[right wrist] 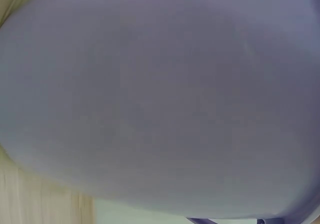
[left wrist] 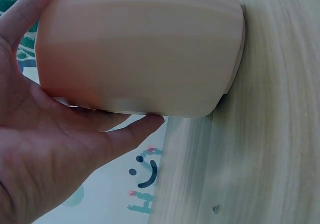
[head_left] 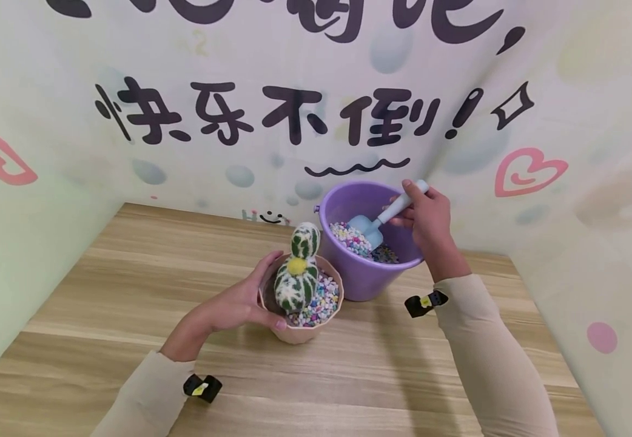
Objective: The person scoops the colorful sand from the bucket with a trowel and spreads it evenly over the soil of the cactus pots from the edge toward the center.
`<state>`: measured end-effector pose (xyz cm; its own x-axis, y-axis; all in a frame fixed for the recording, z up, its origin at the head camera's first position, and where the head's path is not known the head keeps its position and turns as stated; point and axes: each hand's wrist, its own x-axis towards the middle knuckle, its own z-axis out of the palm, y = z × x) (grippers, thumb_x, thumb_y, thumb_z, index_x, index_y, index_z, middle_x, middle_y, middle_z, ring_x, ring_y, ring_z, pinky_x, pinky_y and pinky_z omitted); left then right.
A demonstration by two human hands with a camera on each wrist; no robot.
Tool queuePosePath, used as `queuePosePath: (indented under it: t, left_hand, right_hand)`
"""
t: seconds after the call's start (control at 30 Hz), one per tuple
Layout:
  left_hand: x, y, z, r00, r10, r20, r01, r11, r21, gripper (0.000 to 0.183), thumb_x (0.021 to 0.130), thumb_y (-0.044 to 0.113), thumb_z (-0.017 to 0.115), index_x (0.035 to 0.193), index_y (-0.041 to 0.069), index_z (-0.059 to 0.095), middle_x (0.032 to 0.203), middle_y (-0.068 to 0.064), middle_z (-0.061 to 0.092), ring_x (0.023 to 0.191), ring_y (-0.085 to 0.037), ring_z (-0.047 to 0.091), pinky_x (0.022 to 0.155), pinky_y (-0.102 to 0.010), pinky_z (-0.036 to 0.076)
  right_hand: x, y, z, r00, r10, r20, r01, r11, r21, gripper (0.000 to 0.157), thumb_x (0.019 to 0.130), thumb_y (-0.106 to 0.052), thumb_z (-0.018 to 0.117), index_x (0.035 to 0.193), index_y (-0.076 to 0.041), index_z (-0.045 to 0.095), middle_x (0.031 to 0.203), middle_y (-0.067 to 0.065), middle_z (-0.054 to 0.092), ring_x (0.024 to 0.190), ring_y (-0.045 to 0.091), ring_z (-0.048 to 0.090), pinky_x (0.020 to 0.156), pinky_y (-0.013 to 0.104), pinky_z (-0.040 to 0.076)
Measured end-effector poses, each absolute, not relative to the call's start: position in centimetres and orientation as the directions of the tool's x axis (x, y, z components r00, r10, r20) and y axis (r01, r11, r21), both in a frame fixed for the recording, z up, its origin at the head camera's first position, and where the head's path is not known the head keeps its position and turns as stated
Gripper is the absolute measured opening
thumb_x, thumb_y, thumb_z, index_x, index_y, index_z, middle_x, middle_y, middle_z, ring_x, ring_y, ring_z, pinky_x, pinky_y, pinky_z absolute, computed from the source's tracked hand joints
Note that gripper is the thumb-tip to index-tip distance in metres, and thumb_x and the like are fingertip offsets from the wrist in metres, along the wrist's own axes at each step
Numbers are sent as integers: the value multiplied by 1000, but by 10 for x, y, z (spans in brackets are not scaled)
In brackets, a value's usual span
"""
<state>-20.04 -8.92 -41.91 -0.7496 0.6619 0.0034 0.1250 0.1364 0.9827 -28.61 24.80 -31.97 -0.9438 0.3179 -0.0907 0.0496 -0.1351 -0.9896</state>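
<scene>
Brown table (head_left: 185, 279) bore purple bucket (head_left: 359, 280) and peach pot (head_left: 301, 335)

Left of the bucket, the left hand (head_left: 239, 301) held the pot, fingers and thumb curved around its rim; a cactus (head_left: 296, 286) rose inside. Over the bucket's right edge, the right hand (head_left: 429, 223) gripped a pale-blue scoop (head_left: 370, 227), whose blade sat among multicoloured pebbles (head_left: 349, 240) inside the bucket. More pebbles lay by the cactus, toward the bucket.

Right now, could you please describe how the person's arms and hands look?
The left sleeve and right sleeve are long, plain and beige, each with a black piece bearing a yellow patch near its end. The left hand and right hand are gloveless.
</scene>
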Motion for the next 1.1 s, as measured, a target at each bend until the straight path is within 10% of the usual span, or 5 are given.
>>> queuePosePath:
  t: [1.1]
  left_hand:
    - [-206,-90,-419,-726,687,9,152,147,977,124,68,15,88,156,19,0,163,-6,9,147,-31,13,118,-54,11]
  right_hand:
    - [-279,270,-301,-892,382,-241,34,-475,-879,46,88,-26,72,120,0,53,73,15,71,63,28,72,53,38,58]
